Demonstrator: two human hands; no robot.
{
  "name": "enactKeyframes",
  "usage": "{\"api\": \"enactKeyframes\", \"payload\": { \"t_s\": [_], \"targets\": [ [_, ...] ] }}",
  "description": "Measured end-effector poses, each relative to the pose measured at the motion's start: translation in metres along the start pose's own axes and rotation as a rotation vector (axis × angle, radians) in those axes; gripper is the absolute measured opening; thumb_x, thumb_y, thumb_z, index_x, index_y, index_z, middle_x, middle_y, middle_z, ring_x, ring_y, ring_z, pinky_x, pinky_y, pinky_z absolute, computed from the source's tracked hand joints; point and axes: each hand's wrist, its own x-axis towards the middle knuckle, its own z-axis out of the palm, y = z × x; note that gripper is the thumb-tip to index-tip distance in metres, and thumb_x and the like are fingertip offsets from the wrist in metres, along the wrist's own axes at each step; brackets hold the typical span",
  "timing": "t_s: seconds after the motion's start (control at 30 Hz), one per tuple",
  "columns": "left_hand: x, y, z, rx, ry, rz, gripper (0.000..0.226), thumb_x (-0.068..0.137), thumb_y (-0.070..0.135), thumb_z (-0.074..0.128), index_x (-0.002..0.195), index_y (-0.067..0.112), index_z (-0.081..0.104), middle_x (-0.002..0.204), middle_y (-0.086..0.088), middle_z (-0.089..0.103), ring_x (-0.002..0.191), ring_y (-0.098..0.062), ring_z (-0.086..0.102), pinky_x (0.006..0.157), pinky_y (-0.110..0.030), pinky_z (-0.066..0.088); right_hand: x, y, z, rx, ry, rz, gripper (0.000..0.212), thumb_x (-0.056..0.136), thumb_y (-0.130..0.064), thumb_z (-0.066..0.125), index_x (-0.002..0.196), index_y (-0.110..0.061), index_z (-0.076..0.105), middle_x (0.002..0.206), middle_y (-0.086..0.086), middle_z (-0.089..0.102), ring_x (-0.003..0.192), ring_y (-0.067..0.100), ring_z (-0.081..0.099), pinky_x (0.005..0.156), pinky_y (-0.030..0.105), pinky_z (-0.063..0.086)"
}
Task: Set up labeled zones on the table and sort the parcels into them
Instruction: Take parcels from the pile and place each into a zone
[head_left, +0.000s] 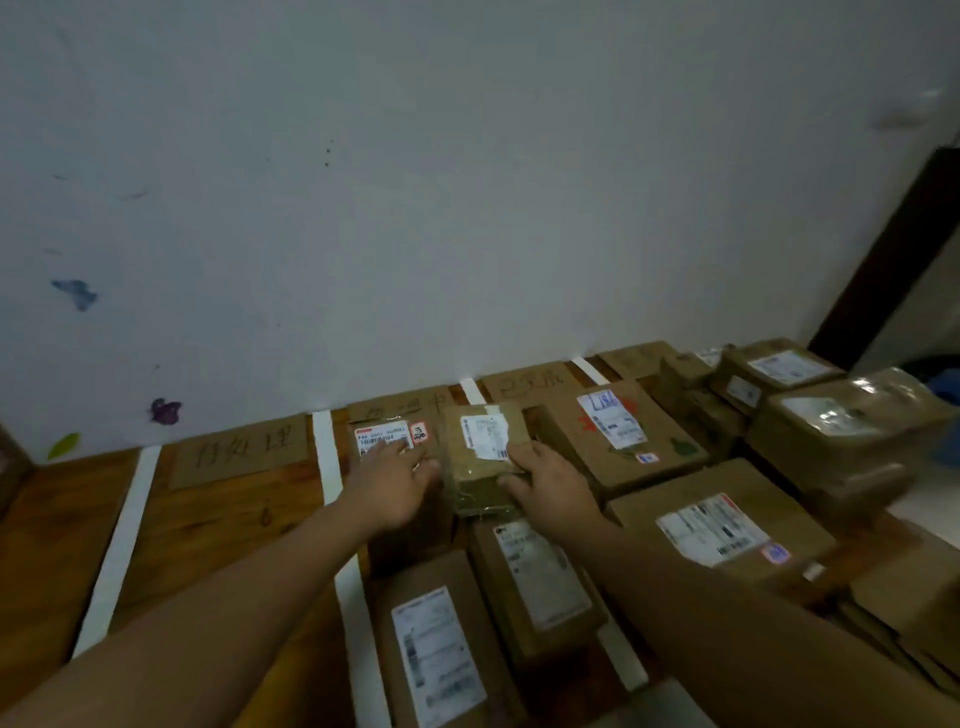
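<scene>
A small brown parcel (480, 457) with a white label lies in the second zone of the wooden table (218, 530). My right hand (550, 480) holds its right side, fingers curled over the edge. Its left side is touched by the straight fingers of my left hand (397, 480), which lies over another labelled parcel (384, 441). White tape strips (327, 462) divide the table into zones. Handwritten cardboard signs (241, 452) lie along the wall, one heading each zone. Two more parcels (436, 649) lie nearer me in the same zone.
The leftmost zone holds only its sign. A larger box (618, 431) sits in the third zone. Several parcels (831, 431) are piled at the right, up to the table's end. A white wall (415, 208) backs the table.
</scene>
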Motion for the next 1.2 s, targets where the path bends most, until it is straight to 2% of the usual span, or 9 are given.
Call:
{"api": "enactKeyframes", "payload": {
  "t_s": [0.07, 0.17, 0.33, 0.47, 0.53, 0.67, 0.9, 1.0, 1.2],
  "targets": [
    [0.018, -0.007, 0.004, 0.115, -0.003, -0.093, 0.057, 0.096, 0.049, 0.034, 0.148, 0.027, 0.023, 0.159, -0.004, 0.012, 0.146, -0.027, 0.006, 0.117, -0.047, 0.013, 0.029, 0.012, -0.003, 0.022, -0.022, -0.008, 0.047, 0.096, -0.035, 0.052, 0.141, -0.023, 0.044, 0.138, -0.001, 0.046, 0.124, 0.016, 0.044, 0.102, 0.031, 0.035],
    [0.037, -0.01, 0.012, 0.167, -0.069, -0.179, 0.071, 0.091, 0.058, 0.04, 0.15, 0.03, 0.011, 0.16, -0.003, 0.002, 0.146, -0.028, -0.002, 0.115, -0.05, 0.01, 0.067, 0.027, -0.002, 0.034, -0.098, -0.027, 0.048, 0.096, -0.036, 0.051, 0.142, -0.023, 0.042, 0.138, -0.001, 0.045, 0.122, 0.016, 0.045, 0.104, 0.034, 0.039],
    [0.053, -0.013, 0.03, 0.192, -0.139, -0.244, 0.079, 0.085, 0.059, 0.05, 0.149, 0.033, 0.012, 0.157, -0.001, 0.01, 0.145, -0.028, 0.004, 0.116, -0.053, 0.018, 0.097, 0.038, 0.013, 0.031, -0.196, -0.134, 0.042, 0.097, -0.03, 0.052, 0.138, -0.021, 0.047, 0.141, -0.002, 0.043, 0.124, 0.015, 0.046, 0.105, 0.032, 0.04],
    [0.055, -0.01, 0.029, 0.176, -0.138, -0.284, 0.079, 0.085, 0.055, 0.053, 0.149, 0.032, 0.013, 0.157, 0.0, 0.008, 0.145, -0.026, 0.003, 0.116, -0.049, 0.017, 0.103, 0.048, 0.027, 0.007, -0.283, -0.137, 0.038, 0.094, -0.024, 0.056, 0.131, -0.023, 0.048, 0.134, 0.0, 0.046, 0.112, 0.013, 0.05, 0.099, 0.029, 0.046],
    [0.056, -0.008, 0.028, 0.166, -0.149, -0.291, 0.079, 0.085, 0.054, 0.054, 0.149, 0.031, 0.014, 0.157, 0.0, 0.008, 0.145, -0.026, 0.003, 0.116, -0.049, 0.017, 0.106, 0.049, 0.029, -0.034, -0.337, -0.122, 0.045, 0.09, -0.028, 0.061, 0.132, -0.024, 0.044, 0.132, 0.001, 0.044, 0.109, 0.014, 0.051, 0.095, 0.029, 0.047],
    [0.051, -0.003, 0.018, 0.139, -0.152, -0.28, 0.078, 0.086, 0.054, 0.052, 0.149, 0.031, 0.013, 0.158, -0.001, 0.006, 0.146, -0.027, 0.001, 0.117, -0.05, 0.015, 0.115, 0.03, 0.023, -0.098, -0.334, -0.112, 0.063, 0.083, -0.05, 0.06, 0.137, -0.025, 0.038, 0.142, 0.004, 0.035, 0.126, 0.024, 0.038, 0.103, 0.041, 0.04],
    [-0.01, -0.059, -0.043, 0.05, 0.012, -0.368, 0.074, 0.088, 0.053, 0.051, 0.149, 0.032, 0.017, 0.159, -0.002, 0.008, 0.146, -0.027, 0.005, 0.118, -0.047, 0.012, 0.106, -0.085, 0.03, -0.18, -0.335, -0.31, 0.064, 0.088, -0.057, 0.051, 0.141, -0.023, 0.041, 0.148, 0.009, 0.036, 0.135, 0.029, 0.033, 0.109, 0.044, 0.032],
    [-0.067, -0.112, -0.079, 0.066, 0.056, -0.44, 0.077, 0.089, 0.051, 0.051, 0.151, 0.023, 0.015, 0.159, -0.008, 0.005, 0.146, -0.027, 0.003, 0.117, -0.038, 0.009, 0.081, -0.154, 0.055, -0.179, -0.356, -0.394, 0.067, 0.087, -0.058, 0.051, 0.141, -0.02, 0.042, 0.144, 0.01, 0.039, 0.133, 0.03, 0.036, 0.107, 0.043, 0.035],
    [-0.212, -0.233, -0.143, 0.008, 0.167, -0.609, 0.077, 0.088, 0.052, 0.054, 0.15, 0.026, 0.017, 0.159, -0.008, 0.005, 0.146, -0.03, 0.004, 0.117, -0.037, 0.01, 0.008, -0.301, 0.117, -0.144, -0.405, -0.483, 0.066, 0.091, -0.053, 0.05, 0.143, -0.016, 0.038, 0.143, 0.014, 0.038, 0.131, 0.033, 0.038, 0.105, 0.037, 0.034]
  ]
}}
